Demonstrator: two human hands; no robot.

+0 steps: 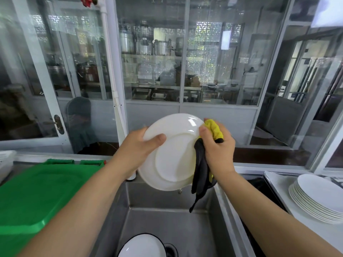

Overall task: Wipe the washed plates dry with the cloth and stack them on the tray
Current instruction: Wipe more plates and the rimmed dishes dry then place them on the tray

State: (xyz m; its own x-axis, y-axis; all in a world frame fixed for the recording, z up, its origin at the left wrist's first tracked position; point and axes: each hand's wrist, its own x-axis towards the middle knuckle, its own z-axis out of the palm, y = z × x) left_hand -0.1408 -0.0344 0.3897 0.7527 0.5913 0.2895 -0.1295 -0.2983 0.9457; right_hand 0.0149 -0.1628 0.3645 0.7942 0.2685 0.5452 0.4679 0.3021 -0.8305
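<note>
Bowl (143, 246) in sink; L hand (136, 147) grips plate (173, 153), R hand (217, 145) clutches cloth (201, 169).

Plate (172, 153) between both hands, over sink (167, 225)

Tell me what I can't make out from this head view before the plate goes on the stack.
- Plate: far face turned away; left hand and cloth cover its side rims.
- Stack of plates: cut off by the right edge; count unclear.
- Tray: mostly hidden under the stack.
- Dish in the sink: cut off by the bottom edge.
</note>
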